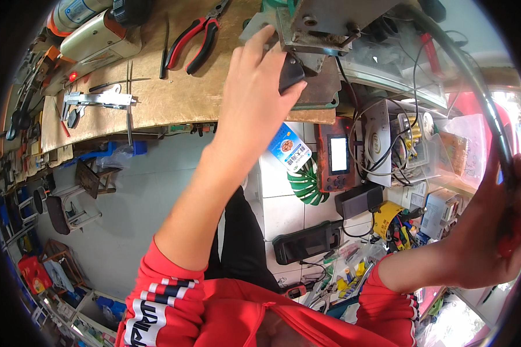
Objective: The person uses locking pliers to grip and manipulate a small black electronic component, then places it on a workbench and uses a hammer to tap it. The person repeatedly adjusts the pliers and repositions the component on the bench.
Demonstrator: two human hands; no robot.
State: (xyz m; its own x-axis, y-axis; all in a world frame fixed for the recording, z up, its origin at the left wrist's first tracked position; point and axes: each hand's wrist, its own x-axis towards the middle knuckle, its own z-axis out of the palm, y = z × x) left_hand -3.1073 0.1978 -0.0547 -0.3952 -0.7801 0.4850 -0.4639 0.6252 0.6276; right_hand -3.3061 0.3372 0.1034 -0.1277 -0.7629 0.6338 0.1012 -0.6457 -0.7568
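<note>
My left hand (255, 87) reaches up to the wooden bench and closes on a small black object (291, 73), its kind hard to make out. That object sits against the foot of a metal hand press (312, 41), and a fingertip rests near a grey plate (259, 24). From the press a long curved metal lever (481, 87) runs to the right. At the far right edge my right hand (492, 248) is wrapped round the lever's end, dark and partly cut off by the rim of the view.
On the wooden bench (150, 107) lie red-black pliers (195, 37), calipers (101, 99) and thin files. A red handheld device (336, 153) with a lit screen stands right of the bench among looped cables. Tools fill the lower right; a stool (63, 214) is at left.
</note>
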